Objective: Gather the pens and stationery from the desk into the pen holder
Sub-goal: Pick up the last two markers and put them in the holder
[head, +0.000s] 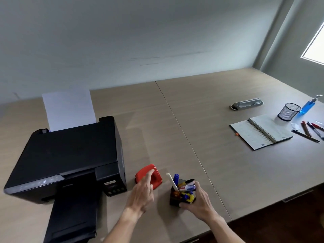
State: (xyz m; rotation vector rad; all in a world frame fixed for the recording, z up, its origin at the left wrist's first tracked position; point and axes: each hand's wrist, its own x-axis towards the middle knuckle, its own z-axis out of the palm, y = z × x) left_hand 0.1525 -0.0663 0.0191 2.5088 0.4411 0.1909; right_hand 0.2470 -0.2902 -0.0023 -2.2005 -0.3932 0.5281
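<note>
A small dark pen holder [174,200] stands near the desk's front edge, filled with markers, a white pen [172,182] and a yellow item. My right hand [198,203] grips its right side. My left hand [142,192] hovers with fingers apart just over a red hole punch [149,174], holding nothing. Far right on the desk lie several loose pens [310,131] beside an empty black mesh cup [288,111].
A black printer [66,158] with white paper [68,109] fills the left side. An open spiral notebook [261,132], a blue pump bottle [308,105] and a grey power strip [247,103] sit at the right. The desk's front edge runs just right of my right wrist.
</note>
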